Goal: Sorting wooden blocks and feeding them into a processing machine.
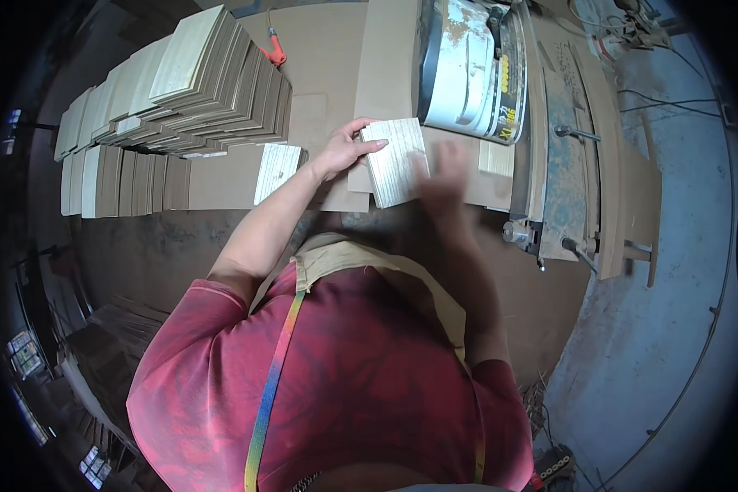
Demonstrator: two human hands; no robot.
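My left hand (346, 149) grips a pale rectangular wooden board (397, 160) by its left side, thumb on top and fingers at the far edge. Its thick side looks layered, so it may be several thin boards together; I cannot tell. My right hand (447, 176) is smeared by motion at the board's right edge, and whether it touches is unclear. Left of the held board, a similar pale board (276, 172) with a dark spot lies at the bench's near edge. Another small pale block (496, 158) rests to the right, below the machine.
Tall stacks of wooden boards (197, 74) fill the bench's left side. A red-handled tool (275, 51) lies beside them. A white and black machine (471, 74) stands at the back right. Next to it runs a worn metal-and-wood fixture (567, 148) with protruding handles.
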